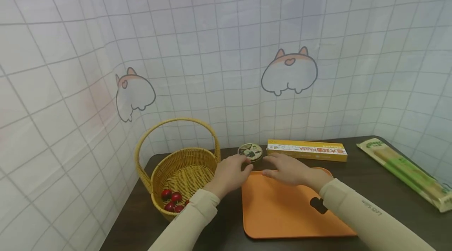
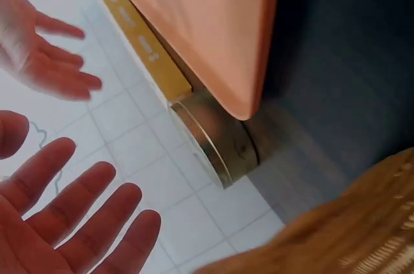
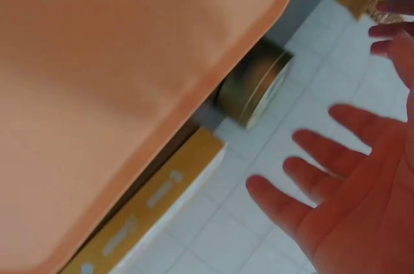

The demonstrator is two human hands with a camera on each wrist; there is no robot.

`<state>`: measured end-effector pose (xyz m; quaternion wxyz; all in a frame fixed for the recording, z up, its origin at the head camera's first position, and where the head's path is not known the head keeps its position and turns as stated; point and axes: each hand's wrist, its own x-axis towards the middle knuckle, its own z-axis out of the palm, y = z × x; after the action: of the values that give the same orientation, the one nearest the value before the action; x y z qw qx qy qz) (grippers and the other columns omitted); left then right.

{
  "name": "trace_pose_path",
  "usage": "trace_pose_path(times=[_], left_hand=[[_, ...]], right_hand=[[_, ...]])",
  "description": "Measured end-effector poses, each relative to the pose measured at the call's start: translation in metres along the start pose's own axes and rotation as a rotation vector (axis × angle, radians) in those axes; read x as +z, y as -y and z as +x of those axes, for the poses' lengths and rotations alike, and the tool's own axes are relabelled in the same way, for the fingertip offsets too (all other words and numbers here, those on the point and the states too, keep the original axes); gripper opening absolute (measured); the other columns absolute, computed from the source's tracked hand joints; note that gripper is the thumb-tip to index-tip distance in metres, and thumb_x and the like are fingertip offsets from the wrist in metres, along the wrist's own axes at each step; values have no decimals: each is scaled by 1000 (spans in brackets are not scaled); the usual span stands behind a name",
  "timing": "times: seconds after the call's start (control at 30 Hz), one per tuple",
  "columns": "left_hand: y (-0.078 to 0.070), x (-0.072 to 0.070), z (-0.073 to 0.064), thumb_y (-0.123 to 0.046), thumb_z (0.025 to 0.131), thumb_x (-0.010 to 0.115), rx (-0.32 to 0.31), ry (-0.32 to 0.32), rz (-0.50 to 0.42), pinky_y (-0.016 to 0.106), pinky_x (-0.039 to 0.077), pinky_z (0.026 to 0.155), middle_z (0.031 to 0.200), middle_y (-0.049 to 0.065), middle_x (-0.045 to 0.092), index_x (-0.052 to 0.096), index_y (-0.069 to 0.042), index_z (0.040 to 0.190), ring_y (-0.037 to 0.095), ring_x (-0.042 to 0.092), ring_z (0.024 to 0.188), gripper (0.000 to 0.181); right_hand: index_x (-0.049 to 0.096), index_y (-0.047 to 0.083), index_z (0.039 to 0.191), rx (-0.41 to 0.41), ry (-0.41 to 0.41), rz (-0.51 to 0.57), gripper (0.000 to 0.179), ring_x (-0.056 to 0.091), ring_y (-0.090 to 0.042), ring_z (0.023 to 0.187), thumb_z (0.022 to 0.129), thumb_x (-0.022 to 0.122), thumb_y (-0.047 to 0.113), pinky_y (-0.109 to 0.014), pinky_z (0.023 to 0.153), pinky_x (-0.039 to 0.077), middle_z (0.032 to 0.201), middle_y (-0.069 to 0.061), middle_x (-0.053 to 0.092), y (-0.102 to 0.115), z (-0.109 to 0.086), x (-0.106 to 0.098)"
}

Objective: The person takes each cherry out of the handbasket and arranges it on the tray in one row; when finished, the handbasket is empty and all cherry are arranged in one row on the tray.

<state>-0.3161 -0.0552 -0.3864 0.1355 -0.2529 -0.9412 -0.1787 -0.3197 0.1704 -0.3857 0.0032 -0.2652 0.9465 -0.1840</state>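
Note:
My left hand (image 1: 231, 172) hovers with fingers spread and holds nothing, close in front of a round tin (image 1: 250, 151) with a patterned lid. On the other side, my right hand (image 1: 291, 169) reaches in over the far edge of an orange tray (image 1: 279, 211), also holding nothing. The two palms half face each other, a small gap between the fingertips. In the left wrist view the tin (image 2: 210, 135) lies beyond the left fingers (image 2: 90, 196), near the tray's corner. The right wrist view has the right fingers (image 3: 278, 206) loosely extended, apart from the tin (image 3: 255, 86).
Left of the tray stands a woven basket (image 1: 188, 178) with a tall handle, several red round fruits (image 1: 176, 196) inside. A long yellow pasta box (image 1: 307, 150) lies behind the tray. At the far right is a green-and-clear packet (image 1: 406, 172). A tile-patterned curtain (image 1: 229, 66) backs the dark table.

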Motion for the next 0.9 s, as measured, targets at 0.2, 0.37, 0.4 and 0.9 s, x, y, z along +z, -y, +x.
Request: trace_pose_path(times=[0.2,0.37,0.4,0.9], left_hand=[[9,-11,-26,-37,97,56,-31,-87,-115,37,51,77,103,-6,69,72,-21,104,16,65,93,23],[20,-25,-44,-31,97,58,-89,-207,-265,31,50,66,94,-8,69,72,-20,102,11,61,76,17],[22,-28,-47,-29,97,59,-91,-238,-292,30,50,65,93,-8,69,72,-20,101,10,60,75,16],[65,-104,-82,-3,96,52,-171,-1003,-604,17,45,66,121,10,61,60,2,117,6,60,81,23]], right_hand=[[59,10,132,-110,44,95,49,48,-35,129,96,57,43,-53,102,38,139,-15,52,22,-8,7],[61,14,131,-211,71,159,43,50,-29,127,98,54,41,-50,102,40,135,-6,57,50,-12,15],[60,15,132,-222,70,166,43,49,-28,128,99,53,42,-49,102,40,137,-5,55,56,-12,19],[28,18,154,-428,19,44,63,22,-27,146,100,51,40,-47,112,28,159,-2,25,124,6,69]])
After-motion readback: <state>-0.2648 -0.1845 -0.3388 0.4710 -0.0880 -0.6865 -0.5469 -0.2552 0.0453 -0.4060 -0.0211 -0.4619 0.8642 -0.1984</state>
